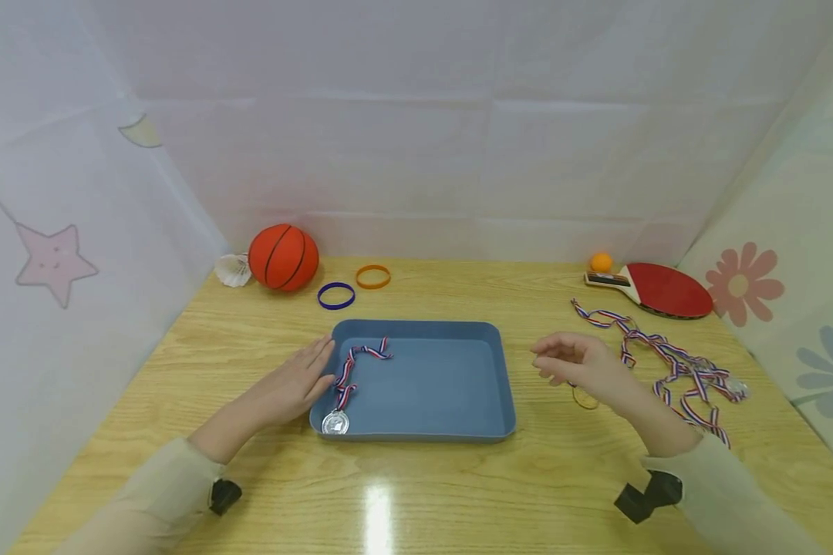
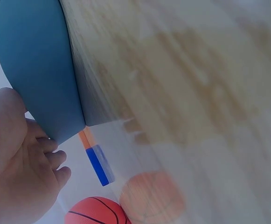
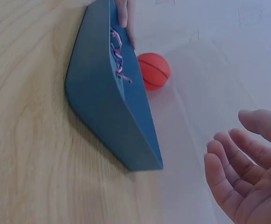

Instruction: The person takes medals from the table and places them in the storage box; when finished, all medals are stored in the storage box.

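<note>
Blue tray [image 1: 430,385]: one medal [image 1: 335,422] was laid in, tangled others [image 1: 712,375] left near the bench's [image 1: 472,493] right edge; left hand [image 1: 297,383] outstretched, right hand [image 1: 588,365] loosely curved.

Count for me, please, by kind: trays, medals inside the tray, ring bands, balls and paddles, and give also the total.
Tray: 1
Medal inside the tray: 1
Ring bands: 2 (blue band, orange band)
Balls: 2 (basketball, small orange ball)
Paddle: 1
Total: 7
</note>
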Available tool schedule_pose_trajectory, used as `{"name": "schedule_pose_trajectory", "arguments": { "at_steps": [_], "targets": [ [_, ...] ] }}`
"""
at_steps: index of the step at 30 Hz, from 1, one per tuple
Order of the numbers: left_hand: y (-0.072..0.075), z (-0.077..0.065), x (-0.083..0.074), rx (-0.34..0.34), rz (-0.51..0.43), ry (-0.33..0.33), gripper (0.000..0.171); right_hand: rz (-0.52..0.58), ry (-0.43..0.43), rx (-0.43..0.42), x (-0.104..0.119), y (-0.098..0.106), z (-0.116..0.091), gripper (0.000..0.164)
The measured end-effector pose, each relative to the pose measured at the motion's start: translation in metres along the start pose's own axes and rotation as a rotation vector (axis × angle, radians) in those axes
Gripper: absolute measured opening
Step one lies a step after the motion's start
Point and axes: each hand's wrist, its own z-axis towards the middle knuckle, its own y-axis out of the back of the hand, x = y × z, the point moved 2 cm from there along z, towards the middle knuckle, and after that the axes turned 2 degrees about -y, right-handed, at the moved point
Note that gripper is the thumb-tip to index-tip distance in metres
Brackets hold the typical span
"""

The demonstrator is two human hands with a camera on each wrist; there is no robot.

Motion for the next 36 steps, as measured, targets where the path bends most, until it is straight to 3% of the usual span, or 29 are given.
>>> {"name": "schedule_pose_trajectory", "arguments": {
  "at_steps": [8,14,20,28,36],
  "targets": [
    [0.002,-0.001,-0.001,0.012,-0.006,0.013,0.057,-0.128,-0.060,-0.097,-0.041,0.029,-0.019,0.035],
    [0.003,-0.002,-0.002,0.012,-0.015,0.016,0.057,-0.180,-0.120,-0.080,-0.066,0.043,-0.021,0.039],
    [0.002,-0.002,-0.001,0.010,-0.010,0.011,0.057,-0.327,-0.104,-0.045,-0.087,0.047,-0.014,0.038],
    [0.002,-0.001,0.000,0.023,-0.012,0.022,0.058,-0.490,-0.054,-0.030,-0.090,0.040,-0.010,0.031],
    [0.002,-0.001,-0.001,0.025,-0.014,0.018,0.057,-0.525,-0.077,-0.026,-0.090,0.038,-0.009,0.025]
  ]
}}
